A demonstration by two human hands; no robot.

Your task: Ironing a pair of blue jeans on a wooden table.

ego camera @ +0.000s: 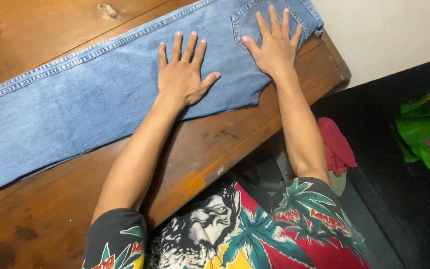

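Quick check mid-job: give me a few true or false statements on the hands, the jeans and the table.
1. Both hands lie flat on the jeans. True.
2. The left hand grips a folded cloth. False: its fingers are spread open on the denim.
3. The right hand covers the back pocket. True.
4. The jeans hang over a chair. False: they lie spread on a wooden table.
5. The table is white. False: brown wood.
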